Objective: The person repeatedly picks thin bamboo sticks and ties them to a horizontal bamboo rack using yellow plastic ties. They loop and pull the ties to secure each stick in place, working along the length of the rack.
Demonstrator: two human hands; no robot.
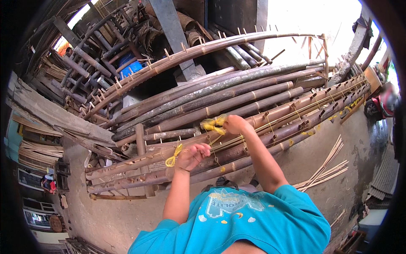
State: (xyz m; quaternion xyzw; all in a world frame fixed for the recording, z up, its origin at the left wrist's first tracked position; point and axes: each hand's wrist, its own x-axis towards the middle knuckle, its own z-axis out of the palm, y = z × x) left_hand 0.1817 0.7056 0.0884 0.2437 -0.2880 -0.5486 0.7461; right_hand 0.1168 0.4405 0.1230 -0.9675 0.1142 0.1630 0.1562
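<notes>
A bundle of yellow plastic twine (215, 123) hangs beside my right hand (236, 125), whose fingers are closed on it. My left hand (192, 156) is held lower and to the left, fingers curled; what they pinch is too small to make out. Next to its wrist is a yellow twine loop (174, 155). Both hands are over a long frame of brown bamboo poles (266, 139), with short pegs along it and several yellow ties (297, 113) around its poles.
Behind the frame lie stacked bamboo poles (237, 95) and a long pegged pole (177, 55). Thin bamboo strips (323, 169) rest on the concrete floor at right. More poles and a blue container (131, 69) are piled at far left. A red and black vehicle (382, 103) stands at far right.
</notes>
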